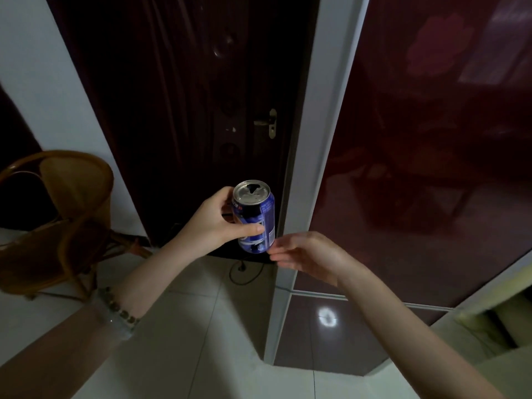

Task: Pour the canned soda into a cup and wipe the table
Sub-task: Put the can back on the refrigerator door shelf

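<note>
Opened blue can [256, 220] in left hand [213, 223] fingers; right hand [305, 251] fingers loose, just beside — dark door [187, 110], wicker chair [77, 182] behind

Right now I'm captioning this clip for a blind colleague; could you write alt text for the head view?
A person's left hand grips an opened blue soda can, nearly upright, while the open right hand reaches toward its base. Behind are a dark door, a rattan chair at left and a pale tiled floor.

can [254, 217]: in my left hand [214, 223], in front of the door [187, 110]
right hand [305, 253]: just right of the can's base; contact unclear to me
chair [57, 214]: left of the door, on the floor [184, 326]
panel [431, 139]: right of the door
</note>
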{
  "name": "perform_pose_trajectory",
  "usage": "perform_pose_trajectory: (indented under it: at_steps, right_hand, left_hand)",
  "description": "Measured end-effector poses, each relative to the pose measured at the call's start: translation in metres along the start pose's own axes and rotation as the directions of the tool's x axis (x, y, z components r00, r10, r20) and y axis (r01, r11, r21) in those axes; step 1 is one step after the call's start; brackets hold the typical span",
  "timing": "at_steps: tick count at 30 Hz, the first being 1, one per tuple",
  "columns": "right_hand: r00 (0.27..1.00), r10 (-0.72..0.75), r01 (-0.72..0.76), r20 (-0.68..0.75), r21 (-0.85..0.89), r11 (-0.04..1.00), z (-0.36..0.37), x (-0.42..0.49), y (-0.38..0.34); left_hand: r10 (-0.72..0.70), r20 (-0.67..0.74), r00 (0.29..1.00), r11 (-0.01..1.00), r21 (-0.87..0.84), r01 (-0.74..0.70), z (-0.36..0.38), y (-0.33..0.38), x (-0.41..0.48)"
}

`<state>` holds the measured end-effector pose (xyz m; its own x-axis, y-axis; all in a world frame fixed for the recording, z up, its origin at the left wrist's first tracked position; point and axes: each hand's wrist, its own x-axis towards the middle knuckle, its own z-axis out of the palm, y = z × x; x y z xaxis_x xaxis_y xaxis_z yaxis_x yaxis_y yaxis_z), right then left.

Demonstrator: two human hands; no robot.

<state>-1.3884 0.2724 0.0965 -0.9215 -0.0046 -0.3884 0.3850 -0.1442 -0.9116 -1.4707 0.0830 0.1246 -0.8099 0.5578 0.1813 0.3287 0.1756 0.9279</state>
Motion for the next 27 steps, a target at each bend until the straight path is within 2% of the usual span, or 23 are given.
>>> perform_pose_trajectory:
  at_steps: [1,2,3,4,5,6,7,8,9,11,13,16,17,20,21,22,27]
  right_hand:
    - [0.995,-0.095,0.088,-0.041,-0.154,0.984,0.000,0.003,-0.004]
    - [0.972,-0.223,0.183,-0.079,-0.349,0.919,-0.001,0.005,-0.007]
    - [0.918,-0.385,0.267,-0.091,-0.577,0.772,-0.004,0.009,-0.011]
    - [0.828,-0.559,0.316,-0.035,-0.795,0.517,-0.008,0.013,-0.016]
    - [0.708,-0.697,0.327,0.111,-0.927,0.185,-0.013,0.017,-0.022]
    - [0.578,-0.758,0.304,0.302,-0.942,-0.143,-0.018,0.023,-0.027]
    - [0.465,-0.752,0.253,0.467,-0.884,-0.393,-0.023,0.029,-0.031]
    - [0.384,-0.720,0.194,0.578,-0.813,-0.549,-0.027,0.034,-0.036]
    - [0.330,-0.688,0.138,0.646,-0.755,-0.642,-0.031,0.040,-0.039]
    - [0.303,-0.626,0.056,0.719,-0.669,-0.741,-0.034,0.049,-0.048]
    - [0.364,-0.558,-0.007,0.745,-0.597,-0.802,-0.037,0.054,-0.055]
    - [0.467,-0.503,-0.014,0.727,-0.563,-0.826,-0.038,0.055,-0.063]
    - [0.515,-0.496,-0.030,0.699,-0.563,-0.826,-0.038,0.055,-0.064]
    - [0.779,-0.414,-0.116,0.472,-0.540,-0.834,-0.027,0.055,-0.059]
    - [0.824,-0.399,-0.137,0.401,-0.543,-0.828,-0.024,0.056,-0.057]
    - [0.854,-0.384,-0.147,0.350,-0.547,-0.824,-0.020,0.055,-0.057]
    - [0.891,-0.361,-0.222,0.275,-0.431,-0.875,-0.007,0.053,-0.058]
  left_hand:
    - [0.003,0.002,1.000,1.000,-0.009,-0.003,-0.003,-0.001,0.003]
    - [0.003,0.002,1.000,1.000,-0.013,-0.003,-0.006,-0.002,0.006]
    - [0.003,0.002,1.000,1.000,-0.019,-0.003,-0.009,-0.003,0.009]
    - [0.005,0.000,1.000,1.000,-0.024,-0.005,-0.011,-0.004,0.011]
    - [0.005,-0.004,1.000,1.000,-0.027,-0.005,-0.014,-0.005,0.013]
    - [0.003,-0.006,1.000,1.000,-0.030,-0.003,-0.016,-0.006,0.015]
    - [-0.002,-0.006,1.000,0.999,-0.036,0.002,-0.018,-0.007,0.016]
    - [-0.007,-0.003,1.000,0.999,-0.044,0.006,-0.020,-0.008,0.017]
    - [-0.011,-0.002,1.000,0.999,-0.052,0.011,-0.021,-0.009,0.018]
    - [-0.020,0.000,1.000,0.998,-0.060,0.020,-0.023,-0.011,0.020]
    - [-0.028,0.011,1.000,0.998,-0.063,0.028,-0.024,-0.012,0.022]
    - [-0.040,0.021,0.999,0.997,-0.059,0.042,-0.023,-0.015,0.025]
    - [-0.045,0.019,0.999,0.998,-0.053,0.046,-0.023,-0.016,0.025]
    - [-0.050,0.019,0.999,0.998,-0.039,0.050,-0.020,-0.020,0.025]
    - [-0.053,0.021,0.998,0.998,-0.045,0.054,-0.019,-0.020,0.024]
    - [-0.056,0.023,0.998,0.997,-0.051,0.058,-0.017,-0.022,0.022]
    - [-0.065,0.023,0.998,0.997,-0.043,0.066,-0.018,-0.025,0.008]
